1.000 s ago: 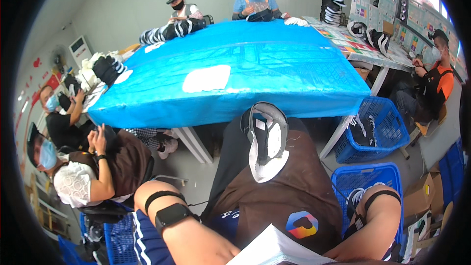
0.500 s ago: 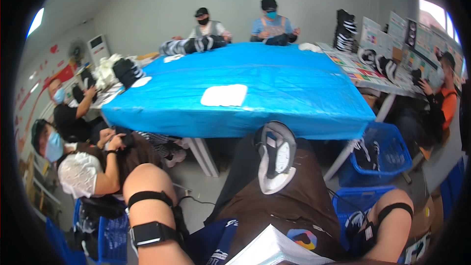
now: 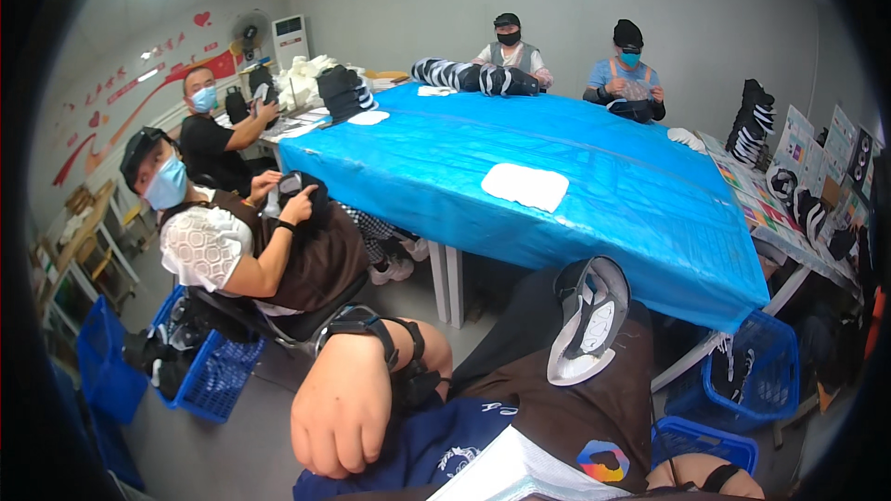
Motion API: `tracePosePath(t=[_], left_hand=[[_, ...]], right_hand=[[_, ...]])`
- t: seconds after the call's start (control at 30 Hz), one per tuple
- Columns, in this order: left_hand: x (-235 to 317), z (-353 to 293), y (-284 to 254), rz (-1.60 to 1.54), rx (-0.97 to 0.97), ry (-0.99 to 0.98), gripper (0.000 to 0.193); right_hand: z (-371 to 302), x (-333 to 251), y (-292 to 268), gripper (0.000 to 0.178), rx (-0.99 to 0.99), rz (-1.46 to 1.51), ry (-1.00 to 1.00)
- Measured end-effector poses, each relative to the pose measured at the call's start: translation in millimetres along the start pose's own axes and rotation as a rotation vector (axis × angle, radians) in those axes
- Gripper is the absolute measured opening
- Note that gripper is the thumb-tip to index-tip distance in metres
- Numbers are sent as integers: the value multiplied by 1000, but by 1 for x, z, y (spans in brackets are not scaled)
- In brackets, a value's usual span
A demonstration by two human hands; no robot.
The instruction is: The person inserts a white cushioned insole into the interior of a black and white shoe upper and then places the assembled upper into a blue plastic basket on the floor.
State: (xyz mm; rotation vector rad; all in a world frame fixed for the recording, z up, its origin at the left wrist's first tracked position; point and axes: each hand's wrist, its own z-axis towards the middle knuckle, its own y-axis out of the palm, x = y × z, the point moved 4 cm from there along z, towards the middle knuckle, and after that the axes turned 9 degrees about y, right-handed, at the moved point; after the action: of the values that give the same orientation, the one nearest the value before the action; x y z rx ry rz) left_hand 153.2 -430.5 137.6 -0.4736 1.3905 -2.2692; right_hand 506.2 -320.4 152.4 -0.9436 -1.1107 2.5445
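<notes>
My left grip [image 3: 339, 408] is curled shut, empty; my right grip is hidden. The shoe [image 3: 587, 320] on my lap looks light, stiff-soled; I'd take its heel.

Colourful wall posters [image 3: 840, 144] (far right)

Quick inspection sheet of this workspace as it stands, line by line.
Surface: blue-covered table, white cloth lying on it.
Job's things: grey-white shoe sole-up on the lap; white sheets at the lower edge.
Clutter: dark shoes piled at the far table end; blue baskets on the floor.
Hands: left hand closed, empty, off the shoe; right hand out of view, only its strapped forearm.
Cables: nothing seen.
Surroundings: four masked co-workers seated around the table.
</notes>
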Motion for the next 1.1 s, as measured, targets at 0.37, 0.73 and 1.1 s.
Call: tracePosePath(t=[0.37,0.73,1.1], left_hand=[[3,-108,-16,305,975,-7,12],[-122,-241,41,241,1276,-1529,23],[-171,-274,97,379,1152,-1737,84]], right_hand=[[-56,27,-18,22,379,-113,157],[-128,136,-16,23,1272,-160,697],[-177,258,10,40,1491,138,1156]])
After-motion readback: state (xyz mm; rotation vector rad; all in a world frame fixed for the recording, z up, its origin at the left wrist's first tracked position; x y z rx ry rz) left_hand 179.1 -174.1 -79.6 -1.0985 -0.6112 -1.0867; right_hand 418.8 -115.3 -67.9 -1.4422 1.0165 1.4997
